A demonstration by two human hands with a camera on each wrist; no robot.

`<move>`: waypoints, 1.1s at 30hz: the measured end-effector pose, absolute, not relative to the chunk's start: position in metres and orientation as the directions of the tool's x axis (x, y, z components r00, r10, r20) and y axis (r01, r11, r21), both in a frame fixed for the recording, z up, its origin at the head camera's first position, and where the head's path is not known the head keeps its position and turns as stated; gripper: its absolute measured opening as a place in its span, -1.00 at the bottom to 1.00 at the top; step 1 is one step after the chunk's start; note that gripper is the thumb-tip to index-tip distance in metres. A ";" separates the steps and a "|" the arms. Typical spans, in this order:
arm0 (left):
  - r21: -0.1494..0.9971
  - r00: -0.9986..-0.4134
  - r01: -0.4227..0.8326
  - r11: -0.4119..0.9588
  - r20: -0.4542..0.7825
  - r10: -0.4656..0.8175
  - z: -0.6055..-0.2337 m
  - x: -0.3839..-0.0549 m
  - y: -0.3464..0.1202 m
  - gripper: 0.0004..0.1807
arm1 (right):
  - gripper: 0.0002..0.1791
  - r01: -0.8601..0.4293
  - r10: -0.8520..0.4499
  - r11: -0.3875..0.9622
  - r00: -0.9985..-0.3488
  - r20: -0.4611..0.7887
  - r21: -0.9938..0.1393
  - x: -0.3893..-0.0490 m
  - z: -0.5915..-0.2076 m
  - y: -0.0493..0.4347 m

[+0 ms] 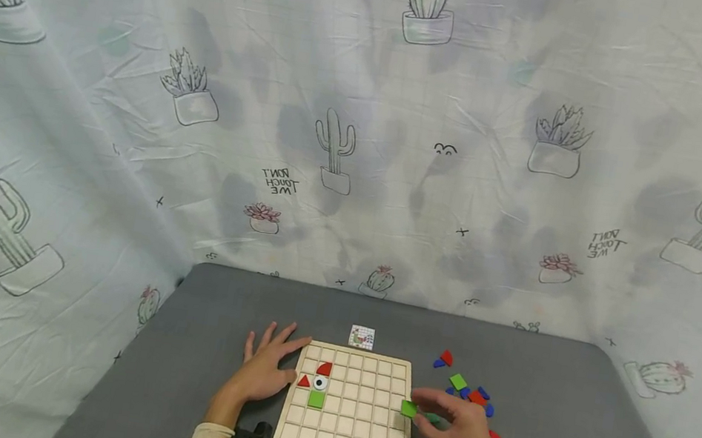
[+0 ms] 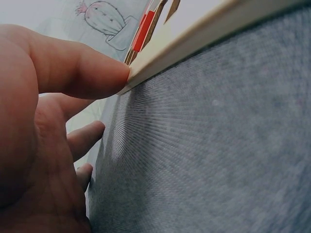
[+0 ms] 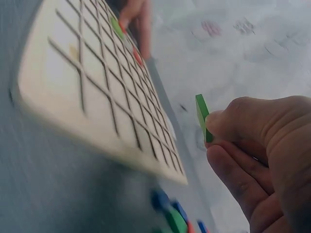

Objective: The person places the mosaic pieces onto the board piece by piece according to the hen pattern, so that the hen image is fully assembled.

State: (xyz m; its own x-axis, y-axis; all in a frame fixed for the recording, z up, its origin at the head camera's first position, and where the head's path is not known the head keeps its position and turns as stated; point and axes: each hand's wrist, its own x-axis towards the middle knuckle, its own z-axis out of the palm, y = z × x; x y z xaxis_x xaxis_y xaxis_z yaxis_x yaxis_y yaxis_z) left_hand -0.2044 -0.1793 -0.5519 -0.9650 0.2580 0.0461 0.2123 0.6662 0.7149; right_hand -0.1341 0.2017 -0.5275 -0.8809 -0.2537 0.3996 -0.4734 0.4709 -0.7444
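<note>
Above the grey table (image 1: 167,373), a thin, straight-edged green tile (image 1: 408,408) is pinched.

A screened-off tabletop workspace: cloth (image 1: 402,91) (cactus-printed) surrounds a grey table (image 1: 185,345).

Small printed card (image 1: 362,337) at lower centre of the head view, its picture too small to read, wooden grid board (image 2: 194,41) cropped at upper right, blurred coloured pieces (image 3: 176,221) cut off along the bottom edge
</note>
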 end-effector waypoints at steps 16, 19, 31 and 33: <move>0.731 -0.960 0.220 0.645 0.044 0.277 -0.563 -0.204 -0.178 -0.26 | -0.68 -0.512 -0.364 0.330 -0.844 0.393 -0.793 -0.135 -0.546 0.126; 0.720 -0.963 0.216 0.660 0.046 0.265 -0.558 -0.203 -0.176 -0.28 | -0.68 -0.517 -0.380 0.316 -0.837 0.394 -0.795 -0.138 -0.548 0.113; 0.689 -0.970 0.212 0.693 0.059 0.237 -0.551 -0.207 -0.177 -0.30 | -0.65 -0.546 -0.440 0.305 -0.808 0.393 -0.781 -0.147 -0.552 0.080; 0.689 -0.970 0.210 0.693 0.057 0.237 -0.551 -0.207 -0.178 -0.29 | -0.65 -0.563 -0.450 0.312 -0.797 0.402 -0.765 -0.148 -0.553 0.077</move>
State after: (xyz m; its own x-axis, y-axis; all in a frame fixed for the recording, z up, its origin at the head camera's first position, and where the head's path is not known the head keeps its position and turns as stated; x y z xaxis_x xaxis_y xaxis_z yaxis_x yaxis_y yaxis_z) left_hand -0.2067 -0.1779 -0.5506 -0.9698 0.2370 0.0568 0.2098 0.6934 0.6893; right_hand -0.1477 0.0767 -0.5532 -0.7972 -0.4502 0.4022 -0.5626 0.3124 -0.7654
